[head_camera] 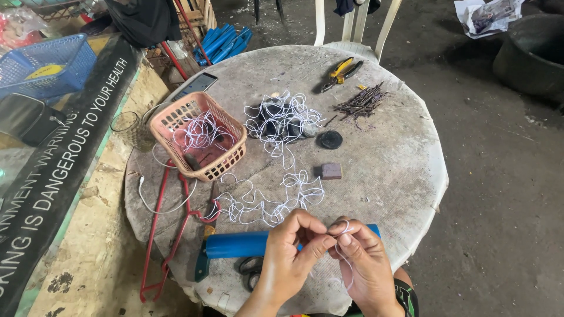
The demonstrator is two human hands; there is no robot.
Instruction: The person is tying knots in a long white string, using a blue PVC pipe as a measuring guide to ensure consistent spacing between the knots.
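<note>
While both hands pinch thin white string [276, 205] (fingertips meeting) | left hand [288, 258] | right hand [364, 264] | above blue plastic tube [241, 244] on round grey counter [388, 158].

On the counter [405, 170]: basket [198, 142] at left, string tangle [282, 126] at centre, pliers [341, 73] and stick bundle [361, 103] at the far side. Near edge: tube [247, 243] lying crosswise, left hand [288, 258] and right hand [367, 258] side by side just before it, loose string [276, 202] behind. Chair [352, 29] beyond the counter.

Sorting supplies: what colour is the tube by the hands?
Blue tube, head view.
</note>
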